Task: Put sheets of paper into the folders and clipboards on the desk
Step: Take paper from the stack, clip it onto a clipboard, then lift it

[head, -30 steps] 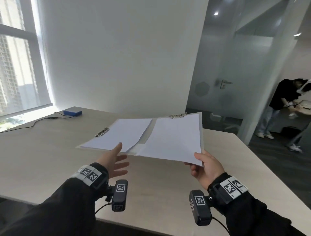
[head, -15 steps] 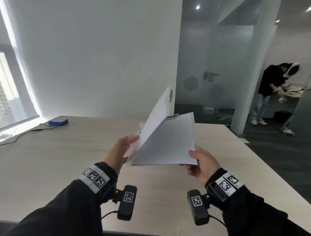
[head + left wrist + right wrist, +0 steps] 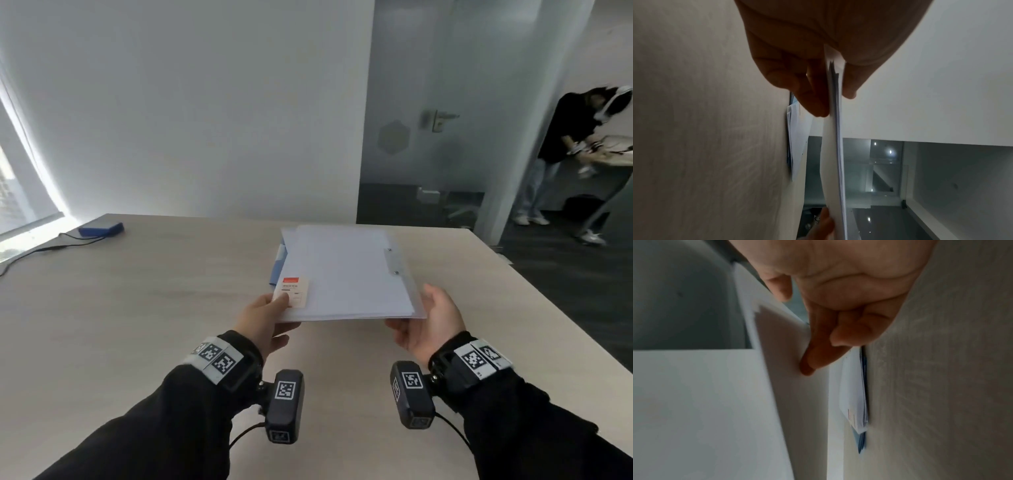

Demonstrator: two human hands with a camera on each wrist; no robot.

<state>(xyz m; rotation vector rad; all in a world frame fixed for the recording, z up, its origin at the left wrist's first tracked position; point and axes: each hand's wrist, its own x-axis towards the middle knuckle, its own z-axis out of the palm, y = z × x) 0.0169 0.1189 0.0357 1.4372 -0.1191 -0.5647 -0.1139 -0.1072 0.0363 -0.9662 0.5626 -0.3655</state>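
With the left hand (image 3: 265, 317) pinching the closed folder (image 3: 346, 274) and the right hand (image 3: 430, 322) relaxed beneath (supporting only), lower it flat, squarely onto the centre-frame stack (image 3: 856, 395).

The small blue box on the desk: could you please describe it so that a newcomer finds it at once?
Start at the pale wooden desk and follow it to the far left corner beside the bright window. There lies the small flat blue box, the only thing with a black cable leading from it.

White wall (image 3: 205, 102), glass door (image 3: 421, 137)
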